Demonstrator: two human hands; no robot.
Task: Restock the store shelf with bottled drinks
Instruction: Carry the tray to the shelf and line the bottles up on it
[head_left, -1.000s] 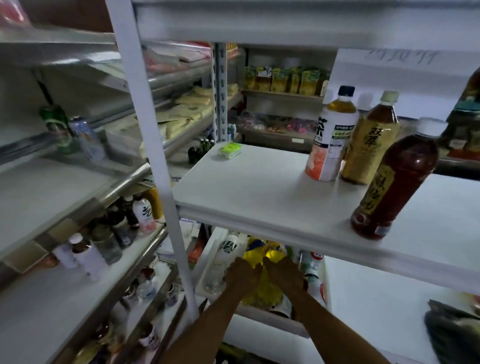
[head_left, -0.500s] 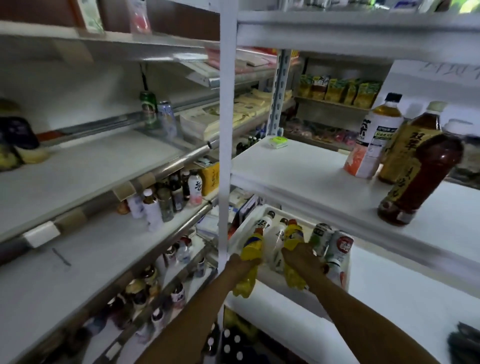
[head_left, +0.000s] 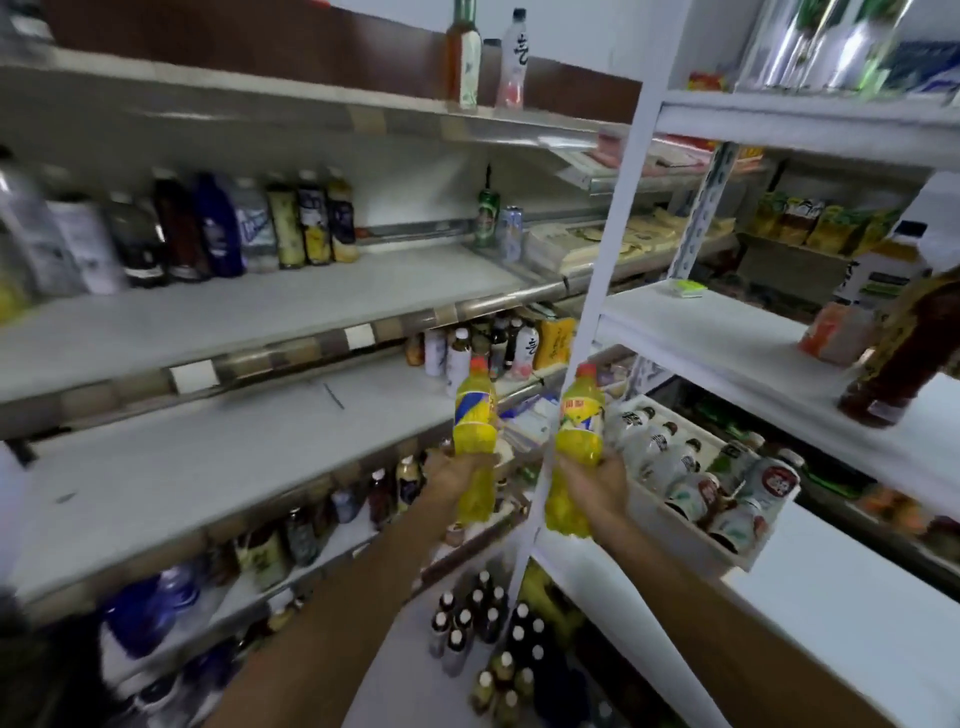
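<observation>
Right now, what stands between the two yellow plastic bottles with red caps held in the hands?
The white metal shelf post, seen in the head view; it runs between the left yellow bottle and the right yellow bottle, close against the right one.

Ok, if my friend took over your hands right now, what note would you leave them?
Left hand grips a yellow bottle low on its body, upright. Right hand grips a second yellow bottle the same way.
Both are held in the air by the white post, not on any shelf yet.
The white crate on the lower right shelf holds more bottles, lying down.
Done: two bottles in hand. Left: stand them on a shelf, probably the grey shelf with bare room, then fetch more from the crate.
</observation>
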